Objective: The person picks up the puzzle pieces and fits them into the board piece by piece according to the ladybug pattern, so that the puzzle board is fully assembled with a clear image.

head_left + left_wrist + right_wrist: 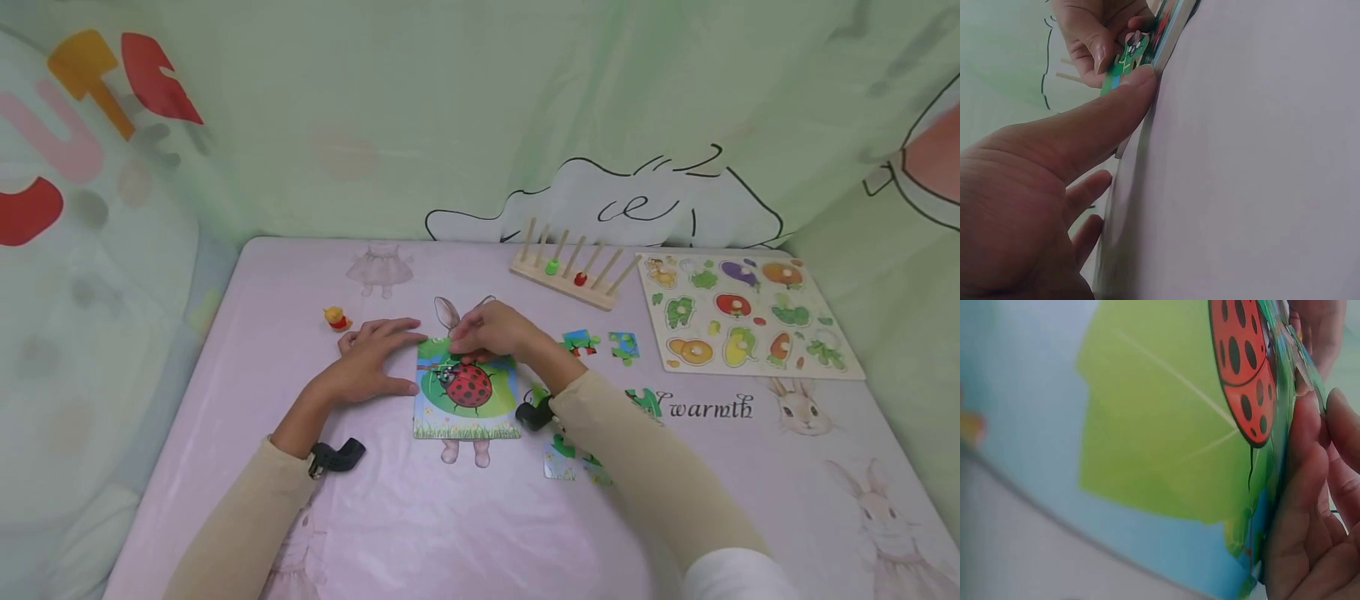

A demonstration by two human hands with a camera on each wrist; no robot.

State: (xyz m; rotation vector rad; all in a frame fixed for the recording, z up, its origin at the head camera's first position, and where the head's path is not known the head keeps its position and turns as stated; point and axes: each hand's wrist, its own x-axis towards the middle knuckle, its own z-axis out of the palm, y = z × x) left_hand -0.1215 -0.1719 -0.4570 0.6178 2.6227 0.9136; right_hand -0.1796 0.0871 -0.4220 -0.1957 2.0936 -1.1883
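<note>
A square ladybug jigsaw board [468, 427] lies mid-table, with a red, black-spotted ladybug [1244, 362] on a green ground. Above its upper left part, my right hand [498, 327] pinches a jigsaw piece [1131, 57] between thumb and fingers. That piece is green with part of the ladybug's head on it, and it stands tilted over the board. My left hand [367, 367] spreads along the board's left side, its fingers at the upper left corner and its thumb [1141, 76] right at the edge. The right hand hides the board's top edge in the head view.
Loose jigsaw pieces [623, 346] lie right of the board, some partly under the right sleeve [645, 467]. Farther back stand a wooden peg rack [562, 285] with green and red beads and a vegetable knob puzzle [720, 360]. A small bear figure [337, 318] stands left.
</note>
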